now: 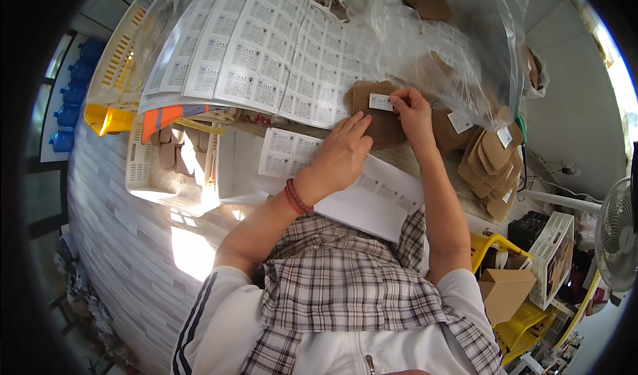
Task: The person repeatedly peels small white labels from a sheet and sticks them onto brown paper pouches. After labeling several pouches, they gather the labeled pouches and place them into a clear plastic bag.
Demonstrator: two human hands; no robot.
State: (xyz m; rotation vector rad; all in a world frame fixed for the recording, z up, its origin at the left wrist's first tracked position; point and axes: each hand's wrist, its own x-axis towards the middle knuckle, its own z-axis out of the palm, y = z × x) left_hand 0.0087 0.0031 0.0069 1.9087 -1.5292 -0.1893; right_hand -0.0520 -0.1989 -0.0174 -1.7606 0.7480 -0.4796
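Note:
A brown felt-like insole piece lies on the work table. My left hand rests flat on its lower edge, fingers spread, a red bead bracelet on the wrist. My right hand presses a small white sticker label onto the top of the piece with its fingertips. Sheets of white sticker labels lie just left of my left hand and under my forearms.
Large label sheets cover the far table. A clear plastic bag holds more brown pieces. Labelled brown pieces are stacked at right. A white basket with tan pieces stands left. Crates, a cardboard box and a fan stand lower right.

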